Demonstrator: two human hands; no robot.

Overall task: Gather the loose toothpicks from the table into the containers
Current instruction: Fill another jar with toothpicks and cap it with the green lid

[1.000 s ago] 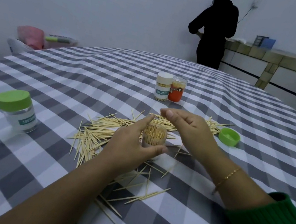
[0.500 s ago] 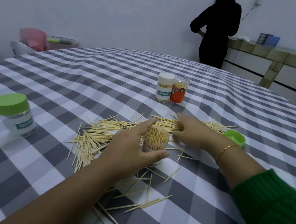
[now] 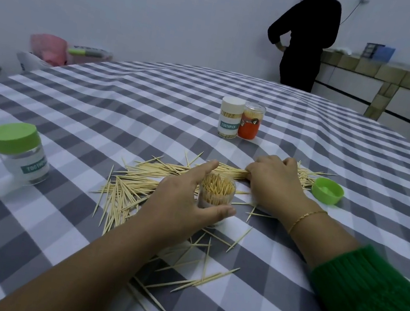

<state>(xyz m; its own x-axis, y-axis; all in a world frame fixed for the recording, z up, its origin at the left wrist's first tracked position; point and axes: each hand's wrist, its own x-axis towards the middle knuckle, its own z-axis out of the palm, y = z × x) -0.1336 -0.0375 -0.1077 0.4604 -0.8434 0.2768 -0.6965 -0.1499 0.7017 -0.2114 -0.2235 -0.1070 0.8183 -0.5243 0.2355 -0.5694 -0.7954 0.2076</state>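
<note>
toothpicks point(image 3: 140, 185) lie scattered over the checked tablecloth point(image 3: 98, 111) in the head view, thickest in a band just beyond and to the left of the open container point(image 3: 216, 193), with thinner strays trailing toward the near edge. the container stands upright, already packed close to its rim with picks standing on end. the left hand point(image 3: 180, 205) wraps round it, thumb on the near wall and forefinger reaching past the far side, steadying it on the cloth. the right hand point(image 3: 274, 178) rests knuckles-up on the far bundle point(image 3: 228, 171), fingers curled down into the picks as if gathering a bunch; how many it has actually caught is hidden under the palm. a loose green lid point(image 3: 327, 191) lies mouth-up just to the right of that hand. farther back stand a white-capped container point(image 3: 229, 117) and an orange one point(image 3: 251, 121), touching; a green-lidded jar point(image 3: 19, 152) sits well apart at the left. a person in dark clothes stands beyond the table.

the likely trouble, as i judge it, is the container's fullness: pushing another bunch into so crowded a mouth could splay the picks, spill some back, or tip the container if the left hand's hold slackens. a loosely pinched bunch may also shed picks on the way over, and the right forearm could sweep strays toward the near edge.
</note>
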